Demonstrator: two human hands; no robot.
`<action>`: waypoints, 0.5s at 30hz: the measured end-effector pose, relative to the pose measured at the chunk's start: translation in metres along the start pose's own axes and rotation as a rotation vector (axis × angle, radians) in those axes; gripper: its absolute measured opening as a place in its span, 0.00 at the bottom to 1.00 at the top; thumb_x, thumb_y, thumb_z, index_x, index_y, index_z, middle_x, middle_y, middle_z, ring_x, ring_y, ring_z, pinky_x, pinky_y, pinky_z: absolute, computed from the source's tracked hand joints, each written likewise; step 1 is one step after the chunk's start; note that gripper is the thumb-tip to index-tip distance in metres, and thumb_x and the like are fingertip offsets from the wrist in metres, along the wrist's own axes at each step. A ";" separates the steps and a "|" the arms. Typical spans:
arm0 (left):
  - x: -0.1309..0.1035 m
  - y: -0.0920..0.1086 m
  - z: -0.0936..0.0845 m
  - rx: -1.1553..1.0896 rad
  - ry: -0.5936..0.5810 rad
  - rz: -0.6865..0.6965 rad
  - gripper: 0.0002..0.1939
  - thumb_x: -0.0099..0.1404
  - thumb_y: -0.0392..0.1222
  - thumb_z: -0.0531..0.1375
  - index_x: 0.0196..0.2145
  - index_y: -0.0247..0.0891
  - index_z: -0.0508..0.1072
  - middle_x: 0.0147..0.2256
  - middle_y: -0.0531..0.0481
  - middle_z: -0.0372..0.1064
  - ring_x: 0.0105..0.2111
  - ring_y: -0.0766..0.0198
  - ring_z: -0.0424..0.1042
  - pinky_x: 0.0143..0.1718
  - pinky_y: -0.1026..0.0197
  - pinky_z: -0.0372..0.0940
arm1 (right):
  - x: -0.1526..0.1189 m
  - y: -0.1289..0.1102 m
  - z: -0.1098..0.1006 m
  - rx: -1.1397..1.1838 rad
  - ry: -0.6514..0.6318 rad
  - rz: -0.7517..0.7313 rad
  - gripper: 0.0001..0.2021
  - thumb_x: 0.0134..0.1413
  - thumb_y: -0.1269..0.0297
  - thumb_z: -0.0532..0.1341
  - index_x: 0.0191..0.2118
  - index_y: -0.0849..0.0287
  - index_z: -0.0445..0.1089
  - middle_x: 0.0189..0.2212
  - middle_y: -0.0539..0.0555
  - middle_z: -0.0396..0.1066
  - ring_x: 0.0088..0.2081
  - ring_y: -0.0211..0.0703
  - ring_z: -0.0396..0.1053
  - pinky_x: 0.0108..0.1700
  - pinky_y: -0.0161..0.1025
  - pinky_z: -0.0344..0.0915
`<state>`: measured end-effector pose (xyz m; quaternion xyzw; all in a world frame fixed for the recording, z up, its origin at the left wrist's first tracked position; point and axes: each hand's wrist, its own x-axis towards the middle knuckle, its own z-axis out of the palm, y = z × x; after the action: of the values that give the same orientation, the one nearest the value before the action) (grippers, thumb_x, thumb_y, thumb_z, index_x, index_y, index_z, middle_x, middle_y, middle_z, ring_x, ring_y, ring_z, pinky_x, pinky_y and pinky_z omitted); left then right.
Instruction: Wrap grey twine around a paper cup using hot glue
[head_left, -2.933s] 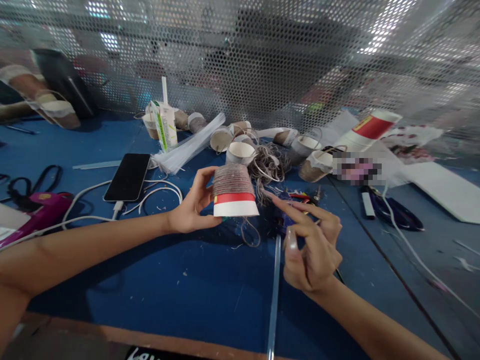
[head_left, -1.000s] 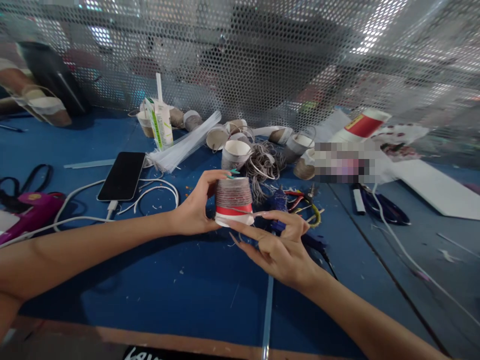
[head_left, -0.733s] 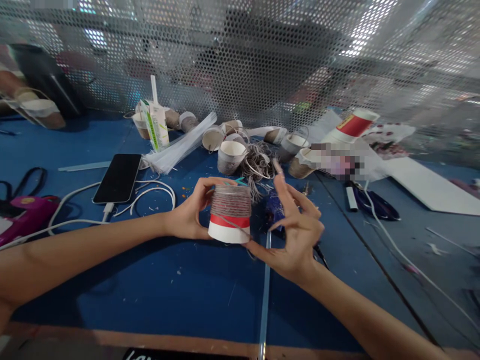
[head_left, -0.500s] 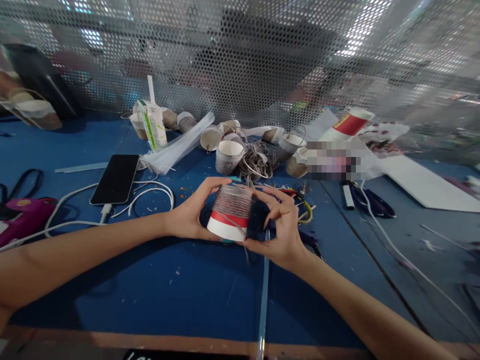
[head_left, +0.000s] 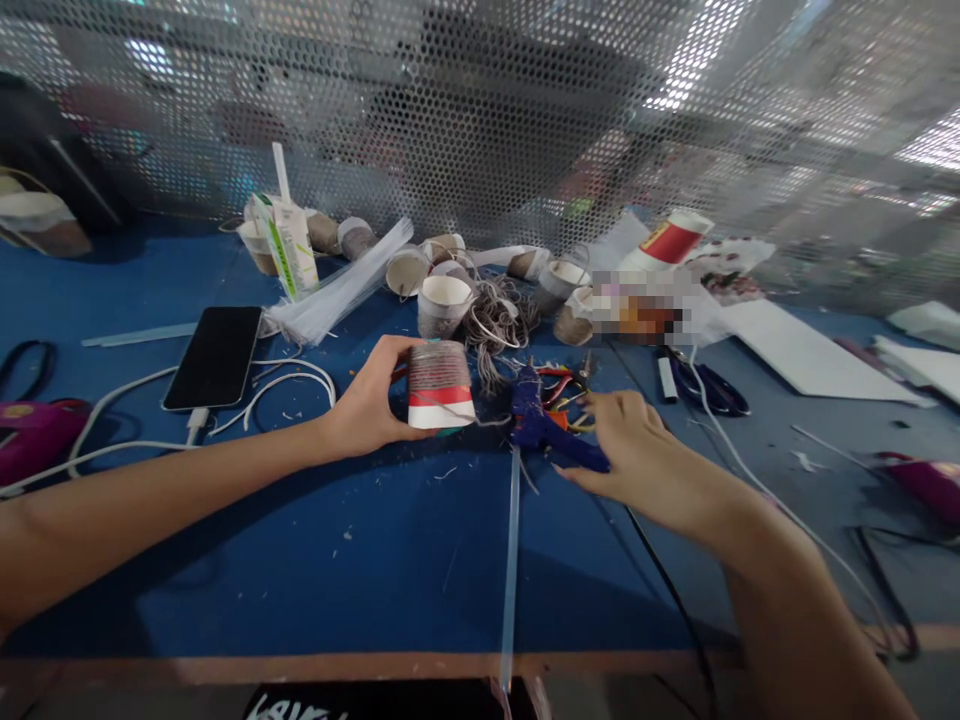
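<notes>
My left hand [head_left: 367, 405] is wrapped round a paper cup [head_left: 440, 408], which lies upside down with its wide white rim low. Grey cord winds round the cup's upper part above a red band, and a loose end trails right. A blue glue gun [head_left: 536, 415] lies right of the cup, with a clear glue stick [head_left: 511, 560] extending toward the front edge. My right hand [head_left: 637, 450] is at the glue gun's handle, thumb and fingers apart, with nothing held between them.
Behind are a tangle of grey cord [head_left: 499, 315], several cord-wrapped cups [head_left: 444, 305] and clear sticks [head_left: 337, 295]. A phone [head_left: 214, 355] with a white cable lies left. Scissors [head_left: 716, 390] and a white board [head_left: 817, 360] lie right. Perforated metal [head_left: 450, 120] stands behind.
My right hand has let go of the cup and moved right to the glue gun, its fingers spreading. My left hand still holds the cup. The view has shifted slightly right.
</notes>
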<state>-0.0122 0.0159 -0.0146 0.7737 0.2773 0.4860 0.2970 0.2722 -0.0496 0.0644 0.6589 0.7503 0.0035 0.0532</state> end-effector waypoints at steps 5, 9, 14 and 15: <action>0.001 -0.001 0.001 -0.071 -0.013 0.069 0.40 0.50 0.42 0.72 0.55 0.39 0.57 0.51 0.40 0.63 0.52 0.54 0.71 0.55 0.49 0.69 | 0.008 -0.014 0.008 -0.150 -0.025 0.034 0.09 0.46 0.72 0.58 0.37 0.63 0.63 0.40 0.64 0.64 0.44 0.57 0.67 0.45 0.46 0.67; -0.001 -0.008 0.002 -0.086 0.166 0.194 0.42 0.51 0.46 0.72 0.58 0.44 0.57 0.54 0.42 0.59 0.54 0.54 0.68 0.56 0.49 0.68 | 0.015 -0.020 0.010 -0.192 0.035 0.084 0.09 0.50 0.70 0.56 0.39 0.66 0.64 0.40 0.66 0.65 0.43 0.58 0.68 0.45 0.47 0.65; -0.006 -0.020 0.003 -0.105 0.473 0.375 0.48 0.50 0.53 0.72 0.62 0.52 0.52 0.56 0.47 0.56 0.58 0.55 0.63 0.61 0.48 0.62 | 0.007 -0.004 0.006 -0.128 0.213 0.148 0.08 0.55 0.67 0.51 0.38 0.63 0.64 0.38 0.64 0.67 0.37 0.53 0.69 0.37 0.44 0.63; -0.007 -0.021 0.004 -0.099 0.483 0.373 0.47 0.51 0.54 0.71 0.62 0.52 0.51 0.56 0.47 0.55 0.58 0.55 0.62 0.62 0.48 0.61 | 0.006 0.000 0.004 -0.099 0.277 0.163 0.08 0.54 0.67 0.51 0.37 0.62 0.64 0.37 0.63 0.67 0.36 0.52 0.69 0.35 0.43 0.62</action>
<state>-0.0144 0.0247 -0.0354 0.6579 0.1691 0.7149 0.1657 0.2717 -0.0441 0.0595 0.7074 0.6933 0.1358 -0.0188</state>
